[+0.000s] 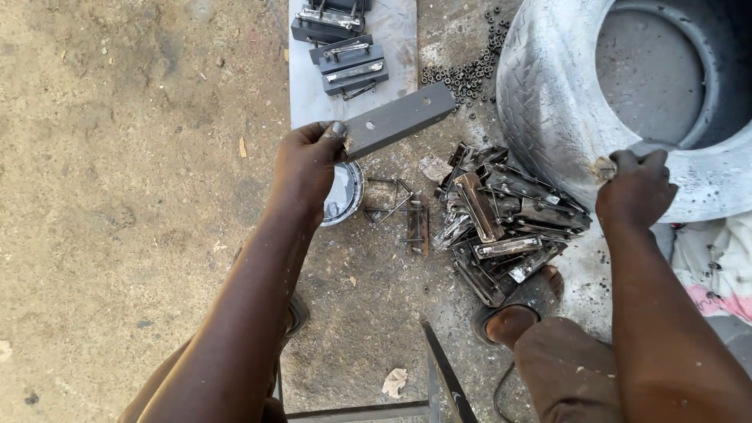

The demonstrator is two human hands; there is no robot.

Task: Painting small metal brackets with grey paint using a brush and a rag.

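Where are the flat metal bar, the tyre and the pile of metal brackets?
flat metal bar (401,119), head view, middle of its flat face.
tyre (548,102), head view, tread wall.
pile of metal brackets (501,223), head view, centre of the heap.

A: Any pkgs, labels, signs or screens in view?
B: None. No box, no wrapper, no sticker, no display.
A: Anything w/ print on it?
B: No print showing anywhere.

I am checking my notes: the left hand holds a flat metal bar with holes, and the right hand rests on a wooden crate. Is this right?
Not quite. In the head view the right hand rests on a tyre, not a wooden crate. The left hand does hold the flat metal bar with holes.
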